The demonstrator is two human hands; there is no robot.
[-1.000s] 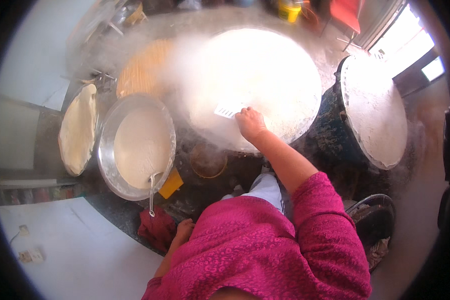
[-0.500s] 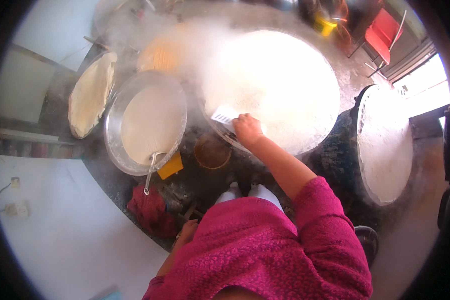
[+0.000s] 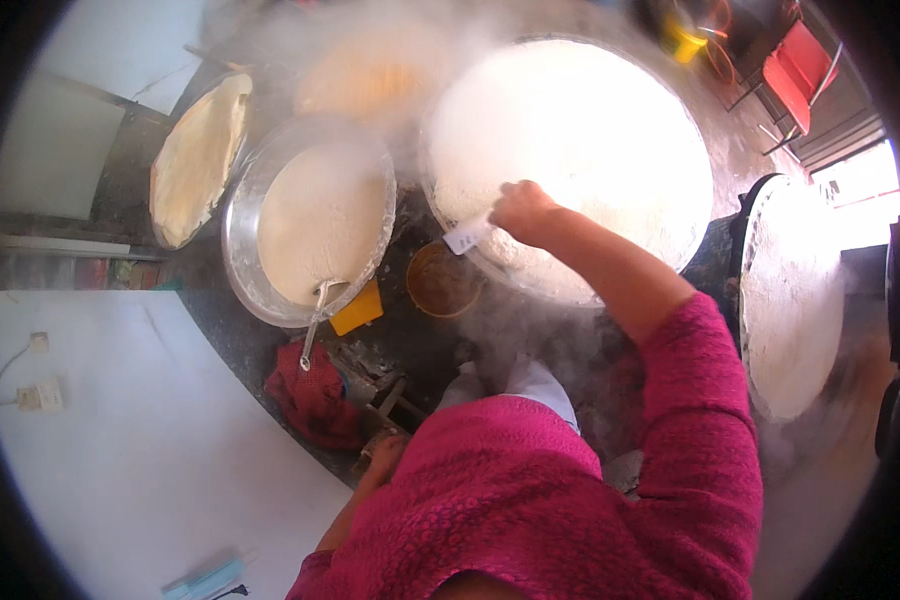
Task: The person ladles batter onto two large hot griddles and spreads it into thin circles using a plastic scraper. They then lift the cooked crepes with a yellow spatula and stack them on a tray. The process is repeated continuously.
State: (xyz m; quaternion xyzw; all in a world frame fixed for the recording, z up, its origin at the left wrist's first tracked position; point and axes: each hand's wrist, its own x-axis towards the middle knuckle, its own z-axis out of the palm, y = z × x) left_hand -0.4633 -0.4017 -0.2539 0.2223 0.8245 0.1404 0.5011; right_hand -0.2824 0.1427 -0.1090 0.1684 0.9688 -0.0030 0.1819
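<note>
My right hand (image 3: 525, 212) is closed around a flat white scraper (image 3: 467, 236). It is over the near left edge of a large round griddle (image 3: 560, 297), whose pale coating (image 3: 590, 150) is glaringly bright and steaming. Low beside my waist, my left hand (image 3: 387, 456) is partly seen; its fingers are too hidden to read. Left of the griddle is a wide metal basin (image 3: 240, 285) of creamy batter (image 3: 315, 225), with a metal ladle (image 3: 315, 335) leaning over its near rim.
A round brown container (image 3: 443, 282) and a yellow object (image 3: 358, 308) sit between basin and griddle. Red cloth (image 3: 305, 395) lies below them. At the right is another round, pale-topped surface (image 3: 790, 300). A red chair (image 3: 800, 75) and yellow bucket (image 3: 685, 45) stand farther back.
My right hand has moved with the scraper toward the griddle's near left rim, and the wrist has turned. The view has shifted slightly. More steam drifts below the griddle.
</note>
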